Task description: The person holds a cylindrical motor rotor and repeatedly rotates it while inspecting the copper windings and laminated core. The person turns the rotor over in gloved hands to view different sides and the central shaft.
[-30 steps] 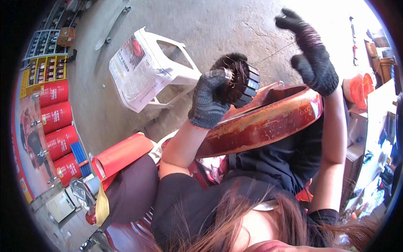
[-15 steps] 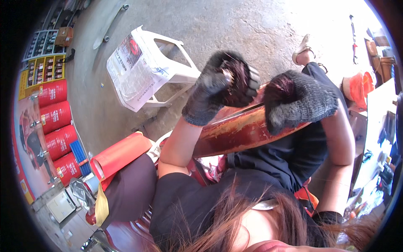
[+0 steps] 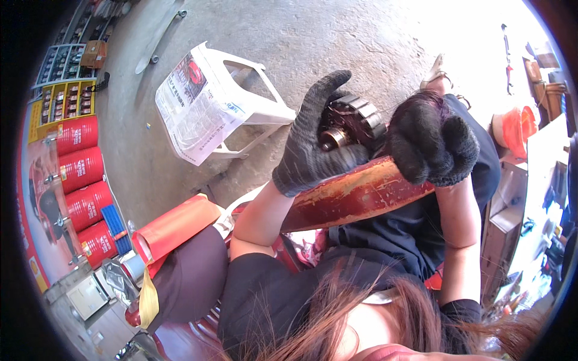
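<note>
My left hand, in a dark grey knit glove, grips a motor rotor. The part is round and blackened, with a ribbed rim, dark windings and a short brass-coloured shaft end facing me. One gloved finger sticks up along its far side. Close by on the right, my gloved right hand is curled with its fingers folded in. A dark reddish patch shows at its top; what the fingers hold, if anything, is hidden. Both hands are above a worn red-brown curved panel with flaking paint, which lies across in front of me.
A white plastic stool with newspaper on its seat stands ahead to the left. Red drums line the left wall below a yellow bottle rack. A red roll lies near my left elbow. At right is an orange-red bucket.
My left hand has turned, bringing the rotor's shaft end into view. The right hand has swung round so its folded fingers show, and its forearm has moved left.
</note>
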The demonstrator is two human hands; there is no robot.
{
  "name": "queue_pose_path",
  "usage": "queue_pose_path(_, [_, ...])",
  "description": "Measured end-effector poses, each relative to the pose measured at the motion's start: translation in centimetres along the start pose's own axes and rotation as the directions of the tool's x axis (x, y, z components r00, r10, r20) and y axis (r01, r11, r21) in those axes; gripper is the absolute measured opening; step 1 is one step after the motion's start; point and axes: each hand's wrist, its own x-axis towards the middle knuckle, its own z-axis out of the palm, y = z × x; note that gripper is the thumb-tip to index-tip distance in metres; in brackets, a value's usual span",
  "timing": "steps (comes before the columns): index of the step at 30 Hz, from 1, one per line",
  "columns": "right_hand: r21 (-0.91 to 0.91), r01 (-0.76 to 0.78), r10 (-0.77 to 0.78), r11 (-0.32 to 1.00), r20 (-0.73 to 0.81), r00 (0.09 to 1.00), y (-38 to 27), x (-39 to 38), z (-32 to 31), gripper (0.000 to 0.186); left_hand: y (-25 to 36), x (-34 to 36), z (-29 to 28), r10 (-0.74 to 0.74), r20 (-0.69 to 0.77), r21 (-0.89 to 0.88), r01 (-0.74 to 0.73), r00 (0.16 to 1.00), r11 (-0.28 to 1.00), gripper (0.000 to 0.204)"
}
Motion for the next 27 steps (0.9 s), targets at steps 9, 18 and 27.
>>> queue_pose_path(9, [-0.096, 0.11, -0.136, 0.989, -0.331, 0.934, -3.4, -0.8, 5.8, 0.045, -1.2, -0.2, -3.1, -0.472, -0.064, -0.541, 0.367, 0.879, 0.757, 0.038])
queue_pose_path(18, [-0.323, 0.341, -0.468, 0.883, -0.538, 0.702, -6.5, -0.8, 7.9, 0.064, -1.2, 0.2, -2.3, -0.579, -0.108, -0.682, 0.364, 0.808, 0.634, 0.036])
queue_pose_path(27, [-0.9, -0.34, -0.108, -0.271, -0.323, 0.94, -6.6, 1.7, 2.2, 0.095, -1.1, -1.3, -1.5, 0.067, 0.065, 0.446, -0.089, 0.996, 0.891, 0.068])
